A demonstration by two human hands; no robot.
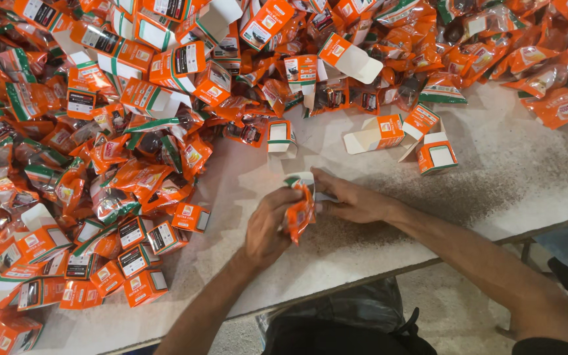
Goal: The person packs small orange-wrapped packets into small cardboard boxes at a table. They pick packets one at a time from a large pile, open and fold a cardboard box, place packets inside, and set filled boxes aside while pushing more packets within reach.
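Near the front edge of a pale, speckled stone-like tabletop, both hands meet. The left hand has its fingers closed around a crinkled, glossy orange plastic pouch, which hangs with its long axis roughly upright, lower end pointing toward the person. The right hand grips a small white-and-green cardboard box at the pouch's top, fingers pinched on it. A heap of similar pouches and square-edged orange cartons spreads across the far and left tabletop.
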